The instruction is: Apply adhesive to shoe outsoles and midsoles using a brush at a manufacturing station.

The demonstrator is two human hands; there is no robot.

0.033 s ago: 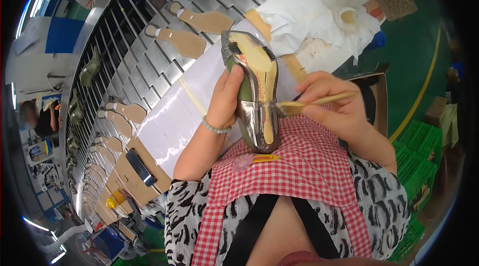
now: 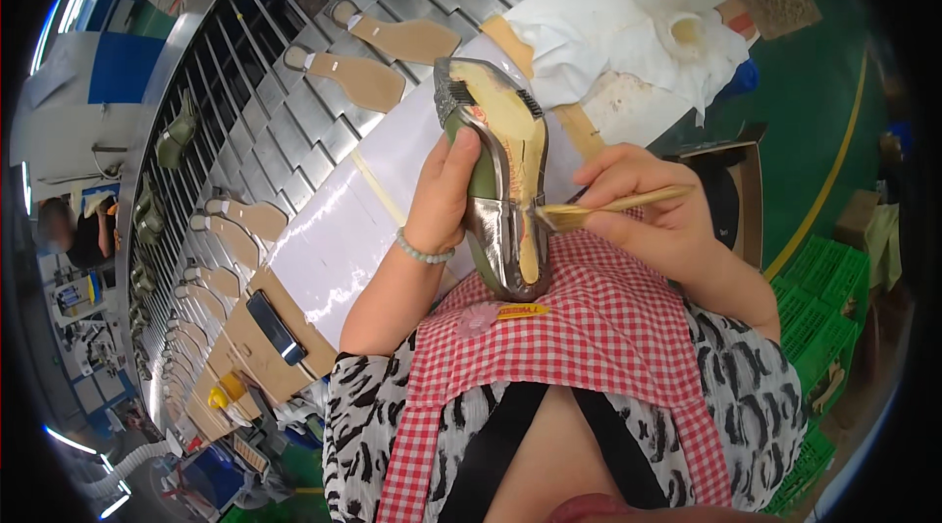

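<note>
1. Left hand (image 2: 446,189) is wrapped round the green side of a shoe (image 2: 509,162), thumb along its left rim; the fingers behind are hidden.
2. Right hand (image 2: 643,204) pinches a brush (image 2: 640,198) by its handle, bristles at the shoe's right rim; whether they touch, I cannot tell.
3. Held sole-side up, the shoe slants between the apron (image 2: 569,327) and the near edge of the worktop (image 2: 324,248), its broad end away from the body. Whether its lower end rests on the apron is unclear.
4. It looks light enough for one hand. The pale underside should be stiff, the green wall softer and likely to give under a hard squeeze.
5. Shiny bands along the rim look slick and easy to mark, so the green wall seems the better hold, palm beneath, thumb clear of the pale face.
6. As for the brush, it looks light and rigid in the handle, yielding at the tip; mid-handle seems the steadiest grip.
7. Cloth (image 2: 579,47) lies crumpled near the worktop's far right end; insoles (image 2: 355,81) lie past its far edge.
</note>
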